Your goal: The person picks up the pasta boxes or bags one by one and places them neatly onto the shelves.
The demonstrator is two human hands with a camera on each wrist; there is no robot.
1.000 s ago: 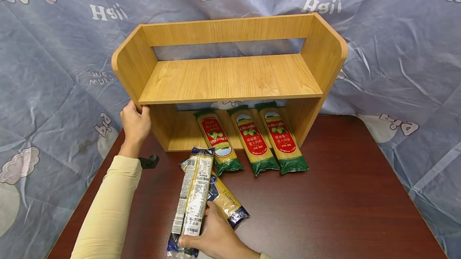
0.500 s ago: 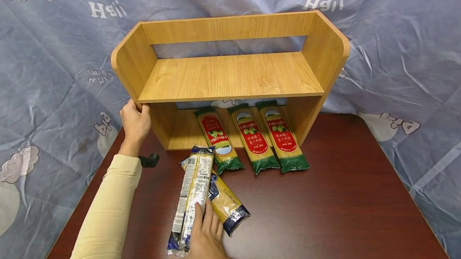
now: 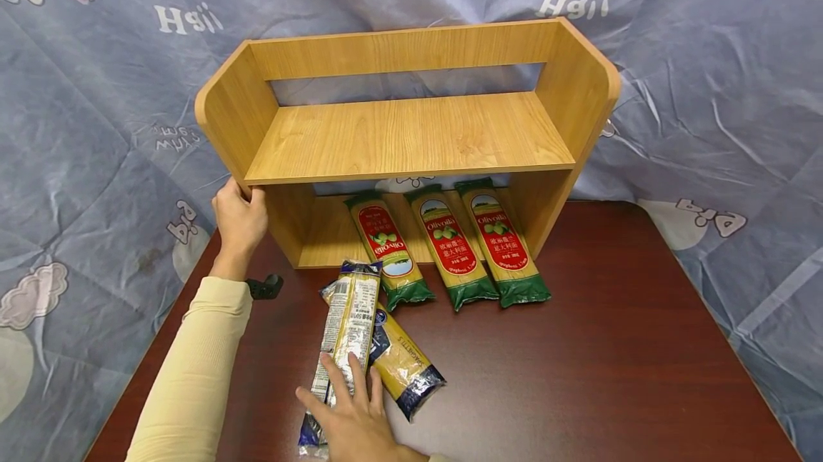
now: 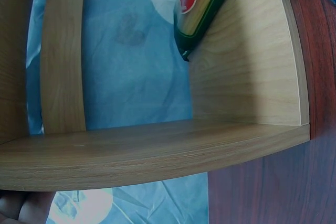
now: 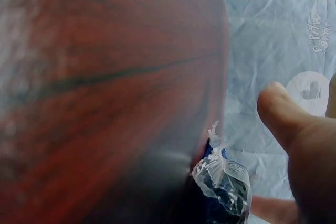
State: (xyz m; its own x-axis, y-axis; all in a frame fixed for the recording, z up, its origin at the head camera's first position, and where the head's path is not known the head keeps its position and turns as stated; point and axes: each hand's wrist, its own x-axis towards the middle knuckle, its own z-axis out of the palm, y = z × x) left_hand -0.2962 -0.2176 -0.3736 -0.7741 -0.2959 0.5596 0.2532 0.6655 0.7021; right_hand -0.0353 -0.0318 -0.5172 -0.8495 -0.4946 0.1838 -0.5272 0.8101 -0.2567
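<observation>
My left hand (image 3: 239, 218) grips the left side panel of a light-brown, two-level wooden shelf unit (image 3: 411, 137), just below the corner of its middle board, with the thumb toward the inside and the fingers bent round the outside. My right hand (image 3: 356, 415) is spread wide, fingers apart and palm down, over the lower part of a long, flat plastic packet with navy ends, a yellow strip and white printed panels (image 3: 352, 326). It has hold of nothing; I cannot tell whether the fingertips touch the wrapper.

That packet lies on the dark reddish-brown wooden counter (image 3: 579, 362) in front of the shelf unit, across a yellow spaghetti packet with a navy end (image 3: 406, 362), which slants out to the right beneath it. From my right wrist, its clear, crinkled end shows beside my thumb.

Three green-ended, yellow pasta packets with red oval labels (image 3: 453, 248) lie side by side, slanting, in the lower level; their near ends stick out past its front edge. The leftmost has its label turned upside down compared with the other two.

A cream ribbed sleeve (image 3: 193, 369) covers my left forearm, and a black device (image 3: 265, 287) sits at that wrist. Behind the shelf unit hangs a wrinkled blue-grey cloth with cartoon prints (image 3: 96, 126).
</observation>
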